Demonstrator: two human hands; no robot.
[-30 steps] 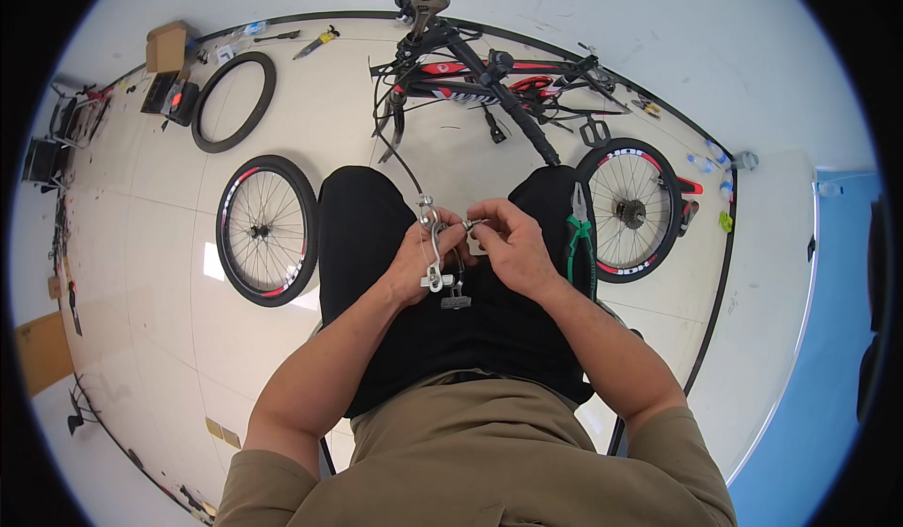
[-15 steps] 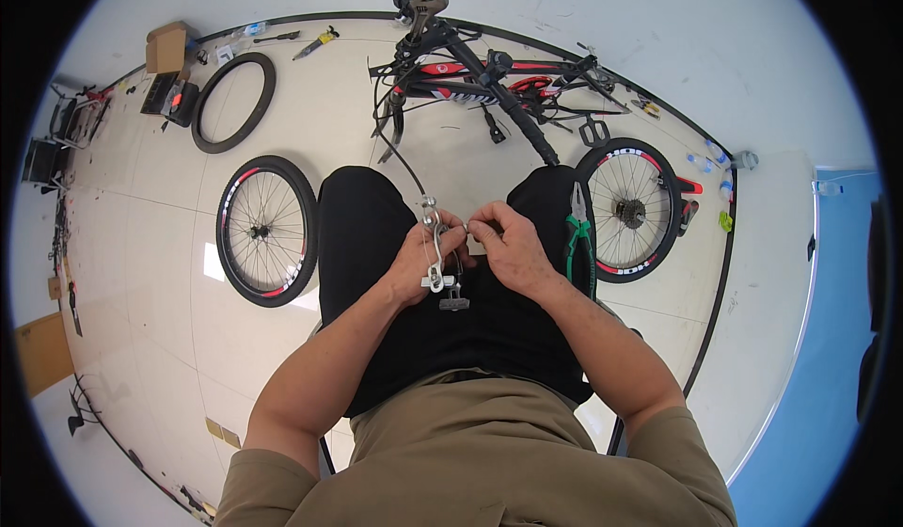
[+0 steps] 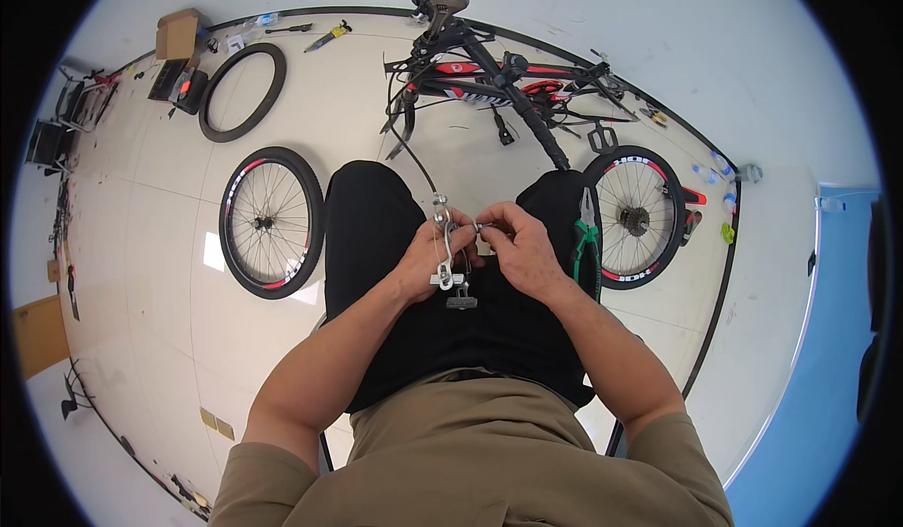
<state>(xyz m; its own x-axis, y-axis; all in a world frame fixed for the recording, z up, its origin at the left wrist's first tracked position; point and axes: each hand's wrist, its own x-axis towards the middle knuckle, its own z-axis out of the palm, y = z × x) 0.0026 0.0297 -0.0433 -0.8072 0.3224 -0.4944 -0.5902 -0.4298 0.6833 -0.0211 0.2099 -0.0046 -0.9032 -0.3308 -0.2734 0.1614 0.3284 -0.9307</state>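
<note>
Silver bike brake [image 3: 448, 241] | I see it over the black trousers' [image 3: 470, 348] middle | left hand [image 3: 419, 260] curls around it | right hand [image 3: 523, 252] pinches a tiny shiny part [image 3: 479, 228] | green-handled pliers [image 3: 585, 233] lie along the trousers' right edge

Left hand [image 3: 418, 262] partly covered by brake arm [image 3: 445, 275]. Metal piece [image 3: 479, 229] at right hand [image 3: 523, 252] too small to be identified. Shirt [image 3: 470, 461] cut off below.
</note>
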